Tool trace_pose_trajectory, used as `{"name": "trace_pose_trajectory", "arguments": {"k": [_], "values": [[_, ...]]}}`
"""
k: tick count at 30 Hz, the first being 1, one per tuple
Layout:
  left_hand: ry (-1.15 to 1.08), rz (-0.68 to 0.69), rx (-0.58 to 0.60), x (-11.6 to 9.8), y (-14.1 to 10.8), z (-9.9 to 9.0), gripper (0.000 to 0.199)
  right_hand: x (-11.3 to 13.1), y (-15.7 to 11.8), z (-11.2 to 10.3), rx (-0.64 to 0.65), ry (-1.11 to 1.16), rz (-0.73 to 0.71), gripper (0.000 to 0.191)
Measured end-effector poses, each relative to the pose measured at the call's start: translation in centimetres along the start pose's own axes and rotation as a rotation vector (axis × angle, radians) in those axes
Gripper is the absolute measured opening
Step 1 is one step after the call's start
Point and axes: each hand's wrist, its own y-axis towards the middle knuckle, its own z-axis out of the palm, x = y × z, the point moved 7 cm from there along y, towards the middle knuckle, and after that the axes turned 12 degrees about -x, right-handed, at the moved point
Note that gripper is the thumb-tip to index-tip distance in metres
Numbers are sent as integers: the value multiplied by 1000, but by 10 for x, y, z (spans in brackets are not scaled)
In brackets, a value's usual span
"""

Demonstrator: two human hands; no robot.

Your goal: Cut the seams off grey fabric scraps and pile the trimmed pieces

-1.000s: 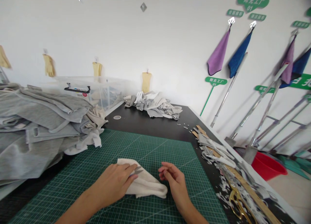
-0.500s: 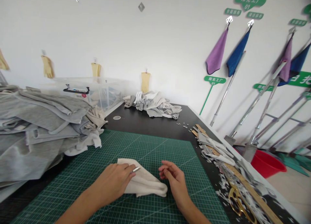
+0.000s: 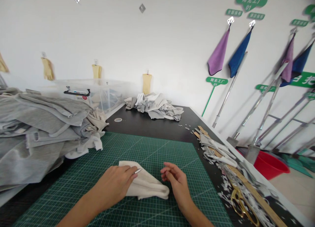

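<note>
A folded piece of off-white cloth lies on the green cutting mat, its rounded end pointing right. My left hand rests over the cloth's left part with its fingers closed round a small silver pointed tool. Only the tool's tip shows past the fingers, so its kind is hidden. Just right of the cloth's rounded end is my right hand, its fingers loosely bent and apart, with nothing visible in them.
Grey fabric pieces are heaped at the left, before a clear plastic box. More cloth lies at the table's far end. Along the right edge are gold-handled scissors, a wooden strip and white scraps.
Both hands, the tool and the cloth keep practically the same positions. Only the camera's view has shifted very slightly.
</note>
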Motion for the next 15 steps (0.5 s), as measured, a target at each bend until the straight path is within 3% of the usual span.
{"name": "trace_pose_trajectory", "arguments": {"k": [15], "values": [[32, 10, -44, 1, 0, 1, 35, -1, 0, 1, 16, 7, -12, 28]]}}
